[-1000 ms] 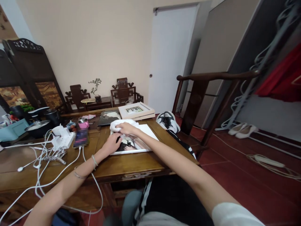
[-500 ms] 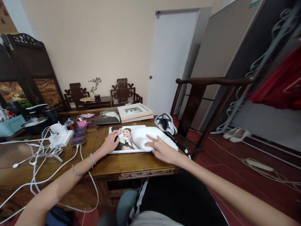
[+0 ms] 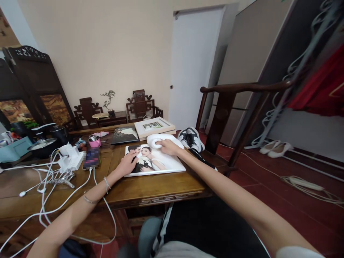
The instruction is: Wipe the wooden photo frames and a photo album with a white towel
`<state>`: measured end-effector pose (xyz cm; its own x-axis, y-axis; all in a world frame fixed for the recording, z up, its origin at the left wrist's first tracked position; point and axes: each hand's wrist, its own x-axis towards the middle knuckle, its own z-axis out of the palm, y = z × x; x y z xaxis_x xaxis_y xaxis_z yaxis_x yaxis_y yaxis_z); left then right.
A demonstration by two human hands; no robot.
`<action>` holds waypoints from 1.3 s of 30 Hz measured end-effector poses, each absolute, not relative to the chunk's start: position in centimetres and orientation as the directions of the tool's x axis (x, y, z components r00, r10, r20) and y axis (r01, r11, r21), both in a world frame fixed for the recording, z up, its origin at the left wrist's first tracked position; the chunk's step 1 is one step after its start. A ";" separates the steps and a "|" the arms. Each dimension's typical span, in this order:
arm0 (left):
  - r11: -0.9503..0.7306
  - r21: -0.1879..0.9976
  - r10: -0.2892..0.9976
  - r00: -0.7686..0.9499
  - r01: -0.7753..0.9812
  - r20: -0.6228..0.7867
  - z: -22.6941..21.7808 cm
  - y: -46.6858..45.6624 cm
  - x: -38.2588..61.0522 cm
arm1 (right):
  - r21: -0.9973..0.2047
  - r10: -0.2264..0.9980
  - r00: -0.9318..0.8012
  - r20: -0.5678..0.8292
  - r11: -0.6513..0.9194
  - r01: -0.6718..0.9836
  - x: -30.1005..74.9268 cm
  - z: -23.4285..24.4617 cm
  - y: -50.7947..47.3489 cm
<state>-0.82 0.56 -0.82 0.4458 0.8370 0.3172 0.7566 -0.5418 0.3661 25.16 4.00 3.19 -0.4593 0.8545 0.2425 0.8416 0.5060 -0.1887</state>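
A white photo panel printed with a picture of two people lies flat near the front edge of the wooden table. Across its left side rests my left hand, fingers stretched out and holding nothing. My right hand grips a folded white cloth over the panel's far right part. The fingertips are partly hidden by the cloth. Behind the panel lie a dark picture panel and a pale framed picture.
White cables, a power strip and a phone lie on the left, near a pink cup and a lidded pot. Sneakers sit right of the table, beside a wooden chair.
My right hand and the white cloth have moved away from me, from the panel's near right to its far edge, uncovering the lower right part. My left hand stays on the left side.
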 end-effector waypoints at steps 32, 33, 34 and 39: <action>-0.380 0.900 0.888 -0.189 0.216 0.420 0.7 1.1 -1.6 | -0.191 0.590 -0.790 0.166 0.805 0.562 18.0 3.9 -6.4; -0.377 0.903 0.889 -0.193 0.206 0.415 1.1 0.8 -1.7 | -0.211 0.561 -0.809 0.175 0.824 0.526 18.9 3.9 -7.6; -0.381 0.901 0.886 -0.195 0.207 0.420 1.6 0.5 -1.7 | -0.228 0.543 -0.820 0.183 0.835 0.502 19.9 4.0 -8.6; -0.511 0.827 0.799 -0.227 0.232 0.557 3.9 -1.3 -1.0 | -0.216 0.607 -0.740 0.291 0.795 0.567 21.9 4.6 -10.9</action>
<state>-1.03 -1.30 3.92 -0.2269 0.7987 0.5573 0.2318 -0.5115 0.8275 21.91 -10.91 4.59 -0.7398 0.6066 0.2910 0.5670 0.7950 -0.2158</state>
